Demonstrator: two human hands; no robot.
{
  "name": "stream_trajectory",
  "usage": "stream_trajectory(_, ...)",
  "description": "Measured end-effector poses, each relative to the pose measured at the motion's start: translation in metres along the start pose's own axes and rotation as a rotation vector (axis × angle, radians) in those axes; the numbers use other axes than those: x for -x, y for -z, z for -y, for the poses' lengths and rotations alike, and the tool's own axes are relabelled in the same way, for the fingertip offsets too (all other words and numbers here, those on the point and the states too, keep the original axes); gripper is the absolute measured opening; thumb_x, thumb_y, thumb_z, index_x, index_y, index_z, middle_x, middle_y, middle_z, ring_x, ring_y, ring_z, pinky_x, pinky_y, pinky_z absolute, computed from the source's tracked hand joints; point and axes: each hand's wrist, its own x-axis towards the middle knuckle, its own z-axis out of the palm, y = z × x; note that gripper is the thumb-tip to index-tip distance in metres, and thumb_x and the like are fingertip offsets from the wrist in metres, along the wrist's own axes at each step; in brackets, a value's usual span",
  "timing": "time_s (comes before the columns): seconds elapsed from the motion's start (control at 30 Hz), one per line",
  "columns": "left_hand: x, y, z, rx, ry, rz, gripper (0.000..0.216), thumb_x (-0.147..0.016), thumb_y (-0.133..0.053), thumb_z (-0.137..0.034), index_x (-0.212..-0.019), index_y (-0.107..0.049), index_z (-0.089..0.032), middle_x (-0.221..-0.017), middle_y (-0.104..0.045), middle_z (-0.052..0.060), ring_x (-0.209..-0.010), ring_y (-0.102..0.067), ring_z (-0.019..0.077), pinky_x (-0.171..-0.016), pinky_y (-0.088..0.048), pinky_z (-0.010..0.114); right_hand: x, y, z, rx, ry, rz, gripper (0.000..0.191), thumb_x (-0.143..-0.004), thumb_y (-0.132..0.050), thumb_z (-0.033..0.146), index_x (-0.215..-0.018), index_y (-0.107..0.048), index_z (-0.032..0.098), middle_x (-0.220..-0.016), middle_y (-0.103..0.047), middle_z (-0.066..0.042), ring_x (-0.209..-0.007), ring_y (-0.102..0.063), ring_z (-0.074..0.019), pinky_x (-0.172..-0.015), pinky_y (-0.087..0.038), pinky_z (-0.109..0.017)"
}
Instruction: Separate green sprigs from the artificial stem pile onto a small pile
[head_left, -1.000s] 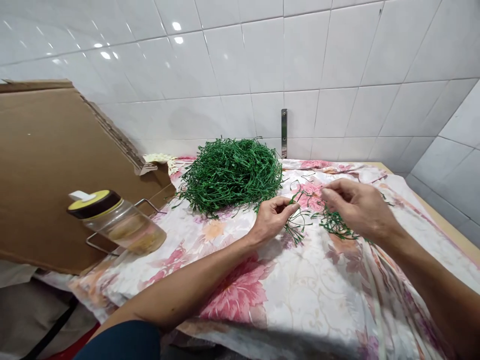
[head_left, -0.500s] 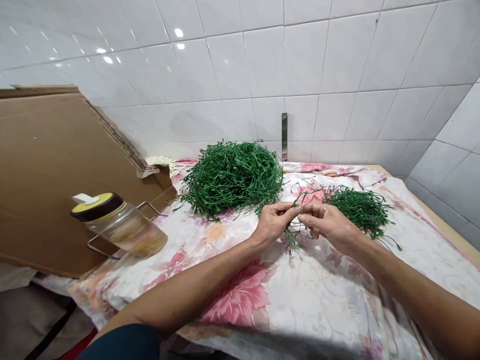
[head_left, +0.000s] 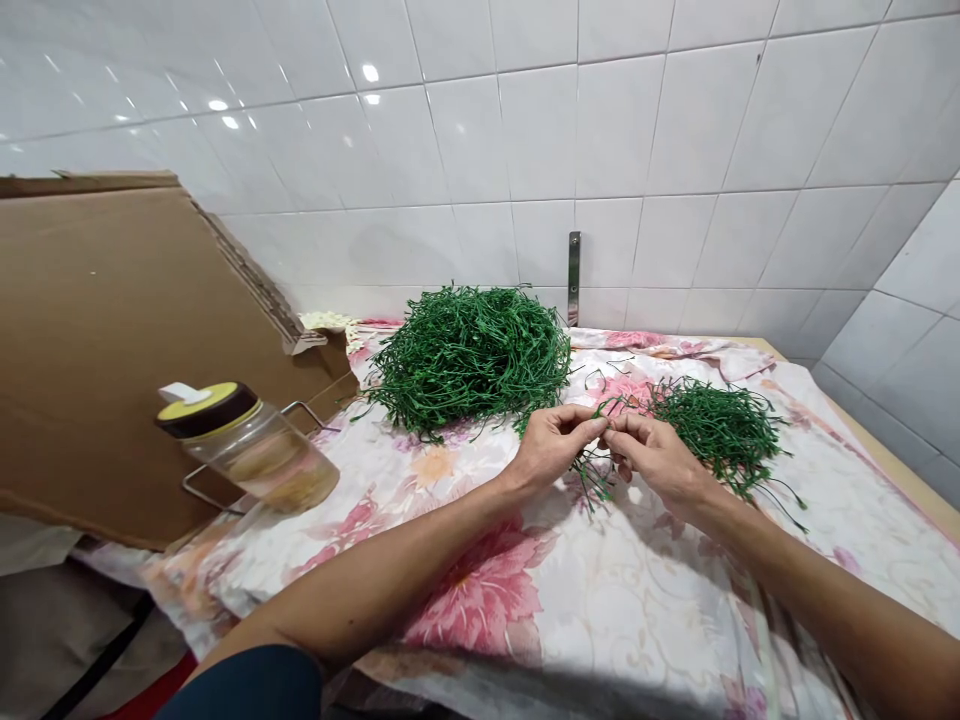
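Green sprig (head_left: 591, 472) pinched between fingertips of left hand (head_left: 551, 448) and right hand (head_left: 654, 460), both hands curled, just front of large tangled pile (head_left: 469, 360). Smaller pile (head_left: 716, 435) lies right of it, on floral cloth (head_left: 480, 610). Most strands remain in large heap; smaller share set apart.

left hand (head_left: 553, 447), right hand (head_left: 656, 462) on green sprig (head_left: 592, 475); floral cloth (head_left: 480, 610) beneath
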Motion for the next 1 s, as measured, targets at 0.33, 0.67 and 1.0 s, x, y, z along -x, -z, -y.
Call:
stream_trajectory(0.33, 0.005, -0.001, 0.007, -0.251, -0.185, -0.099, 0.020, -0.087, -0.067, -0.032, -0.078, -0.069, -0.014, -0.074, -0.063, 0.001, -0.068, -0.053, 0.0122, -0.064, -0.041, 0.025, 0.010, -0.007, 0.003, 0.501, 0.197, -0.104, 0.028, -0.097, -0.047, 0.042, -0.083, -0.058, 0.020, -0.069, -0.055, 0.002, -0.061, -0.046, -0.0141, -0.059, -0.035, -0.028)
stream_trajectory(0.67, 0.010, 0.005, 0.011, -0.758, -0.715, -0.064, 0.015, -0.097, -0.050, -0.017, -0.086, -0.060, -0.017, -0.077, -0.056, 0.003, -0.070, -0.051, 0.0144, -0.065, -0.040, 0.027, 0.008, -0.012, 0.013, 0.659, 0.167, -0.170, 0.020, -0.087, -0.049, 0.031, -0.070, -0.054, 0.021, -0.058, -0.053, 0.002, -0.054, -0.045, -0.0138, -0.055, -0.030, -0.027)
stream_trajectory(1.0, 0.016, 0.003, -0.013, -0.642, -0.612, -0.025, 0.020, -0.098, -0.054, -0.027, -0.089, -0.069, -0.017, -0.079, -0.063, 0.007, -0.075, -0.056, 0.0163, -0.070, -0.042, 0.028, -0.006, 0.033, 0.025, 0.901, 0.163, -0.362, 0.020, -0.086, -0.050, 0.030, -0.068, -0.055, 0.022, -0.060, -0.060, -0.001, -0.054, -0.049, -0.0156, -0.057, -0.033, -0.029)
